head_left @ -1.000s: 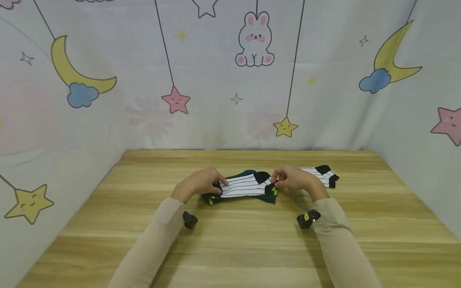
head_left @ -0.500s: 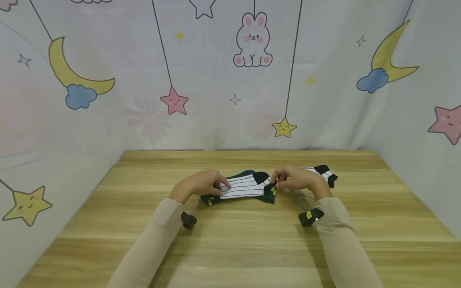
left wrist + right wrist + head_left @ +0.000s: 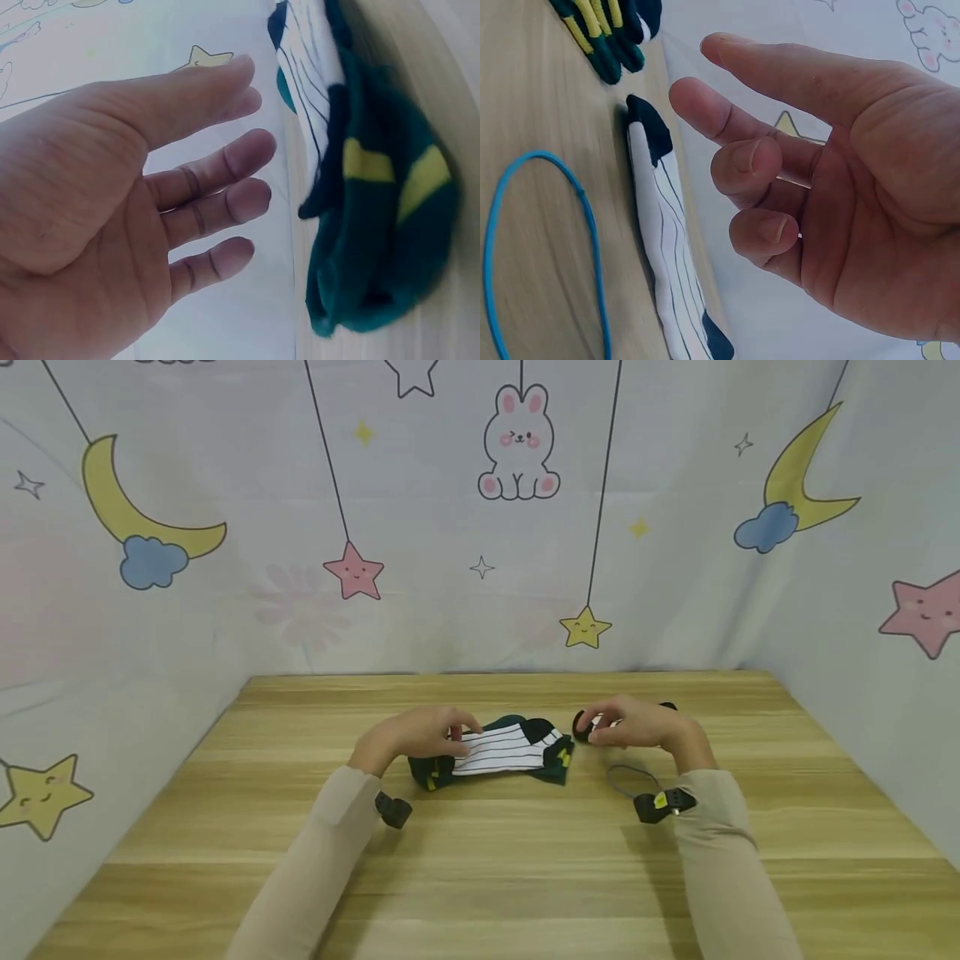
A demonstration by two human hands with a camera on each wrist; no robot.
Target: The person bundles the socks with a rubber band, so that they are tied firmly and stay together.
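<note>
A white sock (image 3: 498, 750) with thin dark stripes and black heel lies flat on top of green socks (image 3: 375, 255) with yellow bands. My left hand (image 3: 427, 733) is raised just over the left end of this stack, fingers relaxed and holding nothing. In the left wrist view, a gap shows between the left fingertips (image 3: 251, 154) and the cloth. To the right, a second striped white sock (image 3: 671, 240) lies on the table, mostly covered by my right hand in the head view. That right hand (image 3: 637, 724) hovers over its black end with loosely bent fingers and nothing between them.
A wooden table (image 3: 480, 877) carries the socks, backed by a white curtain (image 3: 420, 627) printed with moons, stars and a rabbit. A thin blue cord loop (image 3: 592, 225) sits beside the right sock. Small black cameras (image 3: 654, 806) are strapped to both wrists.
My right hand has left the black toe end of the stacked white sock and moved right, over the other white sock. The left fingers have lifted off the stack's left end.
</note>
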